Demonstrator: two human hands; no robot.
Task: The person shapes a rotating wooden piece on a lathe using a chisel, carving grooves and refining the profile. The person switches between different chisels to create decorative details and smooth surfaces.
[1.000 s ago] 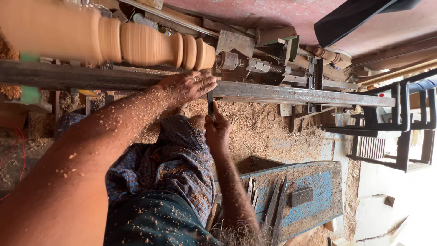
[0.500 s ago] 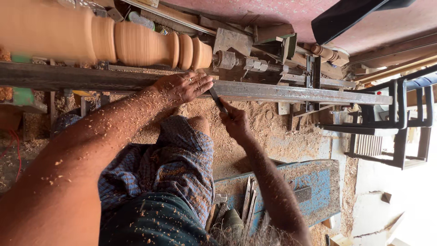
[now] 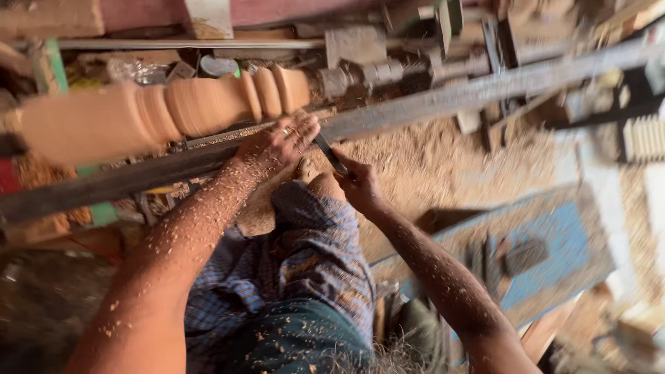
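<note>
A turned wooden spindle [image 3: 173, 111] with rounded beads lies across a lathe at the upper left. My left hand [image 3: 280, 142] rests on the long metal tool rest [image 3: 429, 97] just below the beads, fingers pressed on the blade of a dark chisel [image 3: 331, 154]. My right hand [image 3: 360, 183] grips the chisel's handle end, just right of my raised knee [image 3: 325, 183]. Both forearms are speckled with sawdust. The chisel tip is hidden under my left fingers.
Sawdust [image 3: 443, 163] covers the floor beyond the rail. A blue wooden tray [image 3: 540, 256] with tools lies at the lower right. The lathe's metal tailstock [image 3: 360, 66] sits right of the spindle. My checked cloth-covered leg [image 3: 298, 277] fills the lower middle.
The camera has swung, so the lathe now appears tilted and blurred. My right hand has drawn the chisel handle slightly outward; my left hand stays on the rest.
</note>
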